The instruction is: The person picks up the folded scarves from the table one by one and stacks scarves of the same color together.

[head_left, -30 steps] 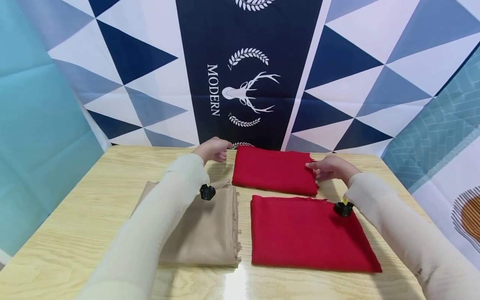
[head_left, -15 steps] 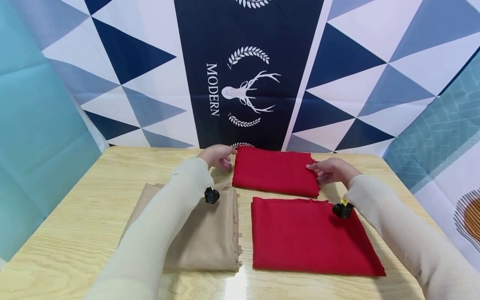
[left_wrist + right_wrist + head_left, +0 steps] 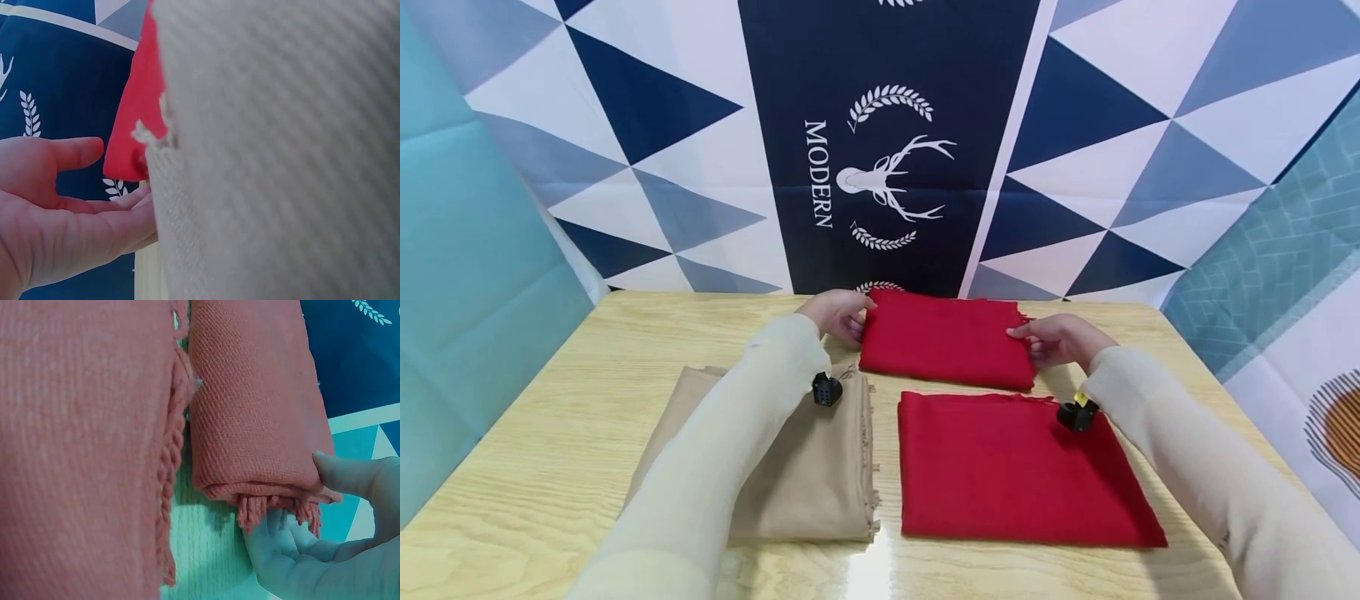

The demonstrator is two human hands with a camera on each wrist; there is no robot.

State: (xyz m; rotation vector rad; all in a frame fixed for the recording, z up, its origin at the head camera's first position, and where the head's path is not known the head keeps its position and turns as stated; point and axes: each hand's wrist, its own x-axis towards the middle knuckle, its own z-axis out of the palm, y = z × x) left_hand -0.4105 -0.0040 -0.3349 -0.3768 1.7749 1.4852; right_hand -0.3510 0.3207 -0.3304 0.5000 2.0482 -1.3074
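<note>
Both hands have closed in on the far red cloth since a second ago, the left hand (image 3: 837, 315) sliding from just off its corner right up to its left edge. Now the left fingers (image 3: 125, 209) sit at the fold's corner, thumb spread above, not yet clamped on it, so that hand reads as open. Over on the other side, the right hand (image 3: 1051, 340) has its thumb on top and fingers tucked under the fringed end, pinching the far red cloth (image 3: 946, 337). That cloth lies folded near the far edge of the bench (image 3: 550, 417), just beyond the near red cloth (image 3: 1018, 467), with the beige cloth (image 3: 805, 467) off to the left.

To do this well, I'd say the left fingers should slip fully under the fold to match the right, catching every layer. Lift both ends level and together, or the fold may sag and spill open, and watch the fringe (image 3: 275, 509) doesn't snag.
</note>
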